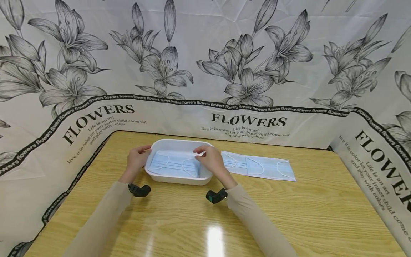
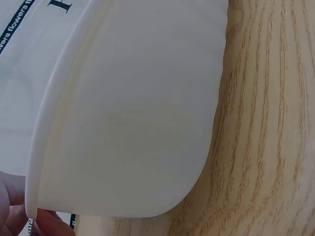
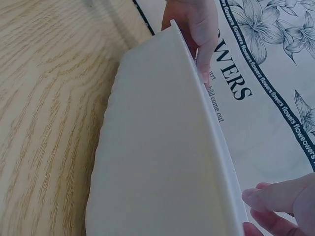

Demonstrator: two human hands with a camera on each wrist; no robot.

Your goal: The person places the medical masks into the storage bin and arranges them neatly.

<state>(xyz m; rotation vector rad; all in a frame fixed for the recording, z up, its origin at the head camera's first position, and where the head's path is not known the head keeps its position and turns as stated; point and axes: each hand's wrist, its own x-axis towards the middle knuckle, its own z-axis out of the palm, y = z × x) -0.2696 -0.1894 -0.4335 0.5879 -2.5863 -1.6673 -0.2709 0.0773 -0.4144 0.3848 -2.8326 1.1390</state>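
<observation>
A white plastic basin (image 1: pixel 179 181) stands on the table with a pale blue face mask (image 1: pixel 174 165) lying flat inside it, white ear loops on top. My left hand (image 1: pixel 137 157) pinches the basin's left rim, thumb and fingers on either side of it in the left wrist view. Over the basin's right end hovers my right hand (image 1: pixel 210 159), its thumb and fingertips (image 3: pixel 252 197) parted with nothing seen between them. To the right of that hand, two more face masks (image 1: pixel 268 168) lie overlapping on the table.
The wood-grain table (image 1: pixel 179 217) carries all of this. A flower-printed cloth (image 1: pixel 179 117) rises behind it and along both sides. Dark wrist devices (image 1: pixel 216 196) sit at both cuffs.
</observation>
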